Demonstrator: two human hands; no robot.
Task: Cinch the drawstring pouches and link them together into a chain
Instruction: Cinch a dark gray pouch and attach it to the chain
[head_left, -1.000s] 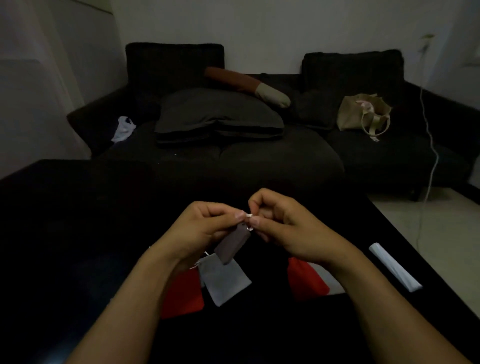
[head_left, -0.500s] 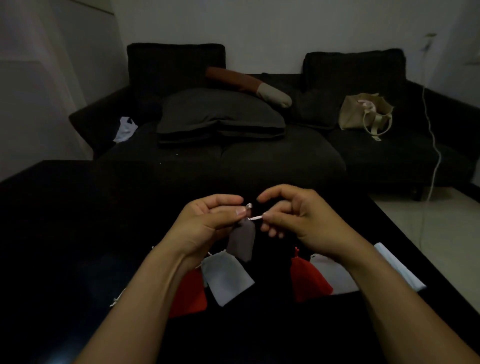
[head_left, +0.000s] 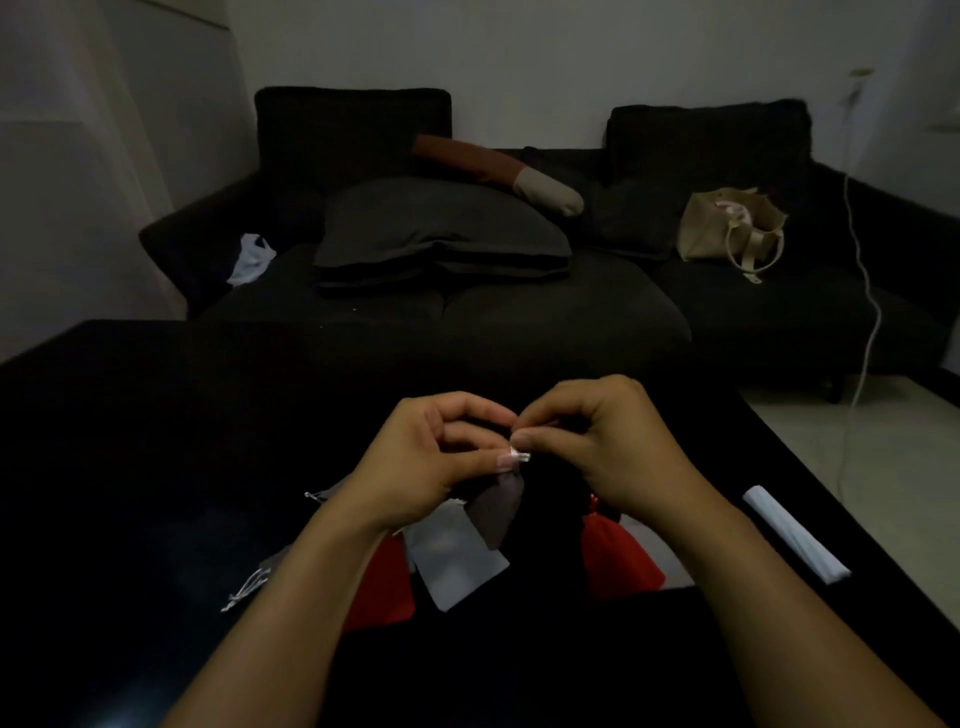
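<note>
My left hand (head_left: 431, 457) and my right hand (head_left: 602, 441) meet fingertip to fingertip above the black table (head_left: 130, 467). Both pinch the pale drawstring (head_left: 521, 456) of a small brown pouch (head_left: 496, 506), which hangs below the fingers. Under the hands lie a white pouch (head_left: 457, 561), a red pouch (head_left: 384, 587) on the left and a second red pouch (head_left: 618, 558) on the right. A further greyish pouch with loose strings (head_left: 249, 590) shows beside my left forearm. The dim light hides how the string is looped.
A folded white strip (head_left: 795, 535) lies near the table's right edge. Beyond the table stands a dark sofa (head_left: 467, 312) with a grey pillow (head_left: 441, 228), a beige tote bag (head_left: 732, 228) and a white cloth (head_left: 252, 257). A white cable (head_left: 867, 291) hangs at the right.
My hands have come back together after parting half a second ago. The brown pouch still hangs between them, and the view has shifted slightly.
</note>
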